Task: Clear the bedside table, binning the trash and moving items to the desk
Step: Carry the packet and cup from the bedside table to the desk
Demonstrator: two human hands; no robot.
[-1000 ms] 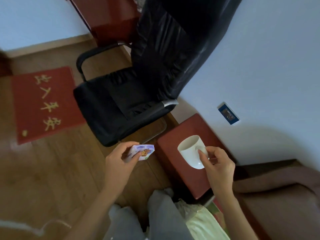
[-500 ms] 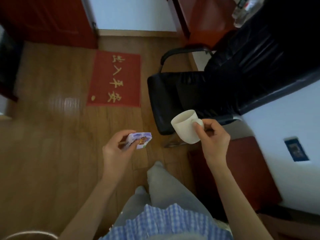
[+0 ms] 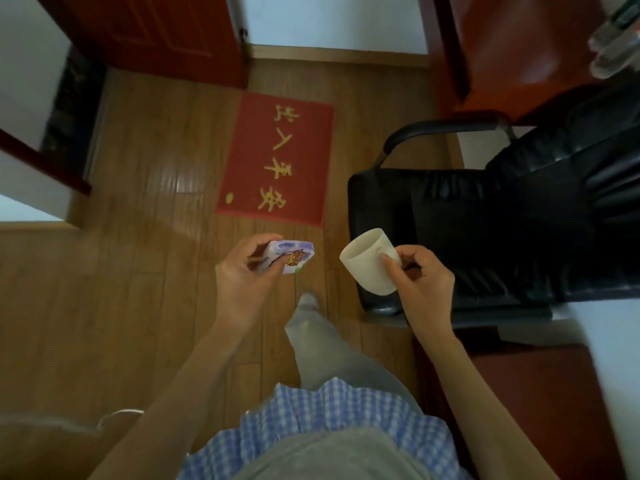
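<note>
My left hand [image 3: 242,282] grips a small purple-and-white packet [image 3: 287,256] with a cartoon print, held over the wooden floor. A cream mug [image 3: 370,261] tilts sideways in my right hand [image 3: 422,282], whose fingers curl round its handle; the mouth points up-left. The red-brown bedside table [image 3: 540,386] lies at the lower right, beneath my right forearm. At the top right stands the red-brown desk [image 3: 512,46], with a clear plastic bottle [image 3: 616,39] at the frame edge.
A black office chair [image 3: 485,230] fills the right side between me and the desk. A red doormat [image 3: 277,157] with yellow characters lies on the floor ahead. A red door [image 3: 156,32] stands at the upper left. My leg [image 3: 318,341] steps forward.
The view has swung left, away from the bedside table toward the floor, doormat and door. Both hands keep their items and have come away from the table.
</note>
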